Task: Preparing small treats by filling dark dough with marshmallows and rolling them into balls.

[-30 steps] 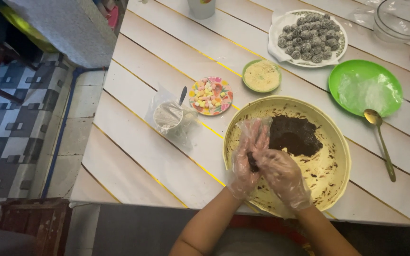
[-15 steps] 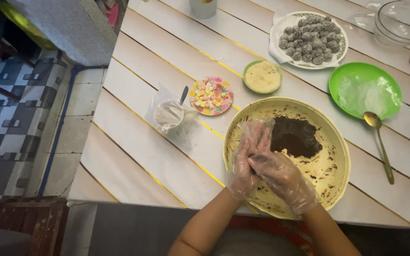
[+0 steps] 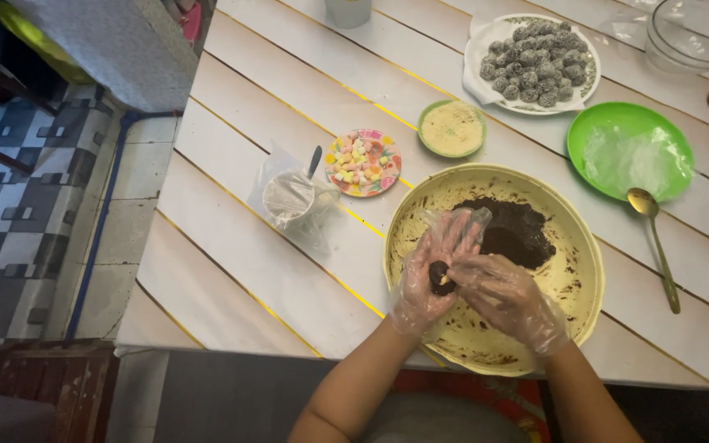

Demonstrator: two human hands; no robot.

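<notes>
Both my hands wear clear plastic gloves over a large yellow bowl (image 3: 576, 279) with a dark chocolate dough mass (image 3: 514, 231) inside. My left hand (image 3: 432, 275) cups a small dark dough ball (image 3: 440, 277) in its palm. My right hand (image 3: 506, 299) presses its fingertips against that ball from the right side. The ball shows a small light spot at its edge.
A small plate of coloured marshmallows (image 3: 362, 162), a green bowl of pale crumbs (image 3: 451, 128), a white plate of coated balls (image 3: 535, 61), a green plate (image 3: 629, 152), a gold spoon (image 3: 656, 242) and a plastic-wrapped cup with a spoon (image 3: 289, 197) lie on the white plank table (image 3: 231, 254).
My hands have parted slightly, so the dark ball in my left palm now shows; before, the right hand lay over it. Both hands stay over the bowl's left side.
</notes>
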